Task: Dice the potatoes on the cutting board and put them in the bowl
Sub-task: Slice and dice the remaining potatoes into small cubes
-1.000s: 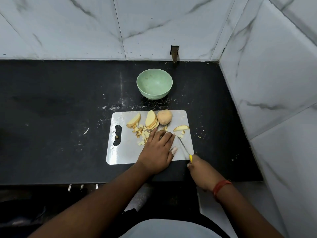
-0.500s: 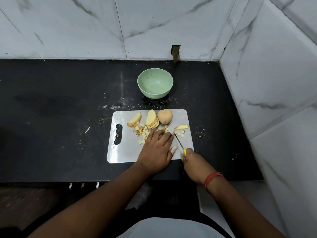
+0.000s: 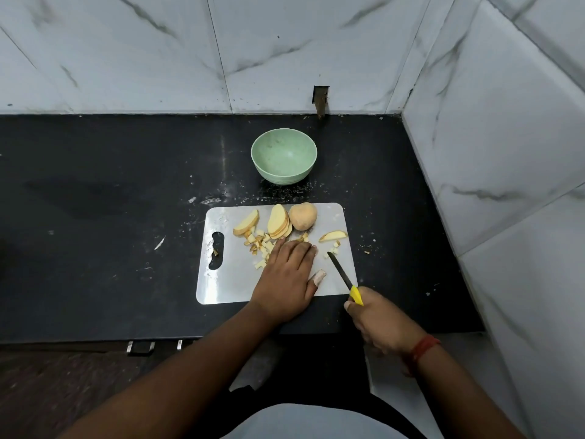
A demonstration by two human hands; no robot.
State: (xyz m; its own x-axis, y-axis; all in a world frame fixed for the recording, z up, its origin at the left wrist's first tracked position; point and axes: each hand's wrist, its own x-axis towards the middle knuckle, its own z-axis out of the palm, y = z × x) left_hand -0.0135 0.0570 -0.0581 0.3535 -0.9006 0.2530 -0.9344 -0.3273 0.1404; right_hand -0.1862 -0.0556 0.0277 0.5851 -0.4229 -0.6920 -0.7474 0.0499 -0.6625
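Note:
A white cutting board [image 3: 228,280] lies on the black counter. On its far edge sit an uncut potato piece [image 3: 303,216], a stack of slices [image 3: 278,222], another slice [image 3: 246,222] and a wedge [image 3: 332,236]. Small potato dice [image 3: 261,247] are scattered mid-board. My left hand [image 3: 286,280] lies palm down on the board over some dice, fingers fairly straight. My right hand [image 3: 378,321] grips the yellow handle of a knife [image 3: 340,269], whose dark blade points up-left over the board's right side. The green bowl [image 3: 284,160] stands behind the board with nothing in it.
Marble-tiled walls close the back and right of the counter [image 3: 95,201]. Small scraps and specks lie on the counter around the board. The counter's front edge runs just below the board.
My left hand's fingers have drawn closer together over the dice. The right hand with the knife has shifted slightly right and back, its blade tip now near the loose dice at right.

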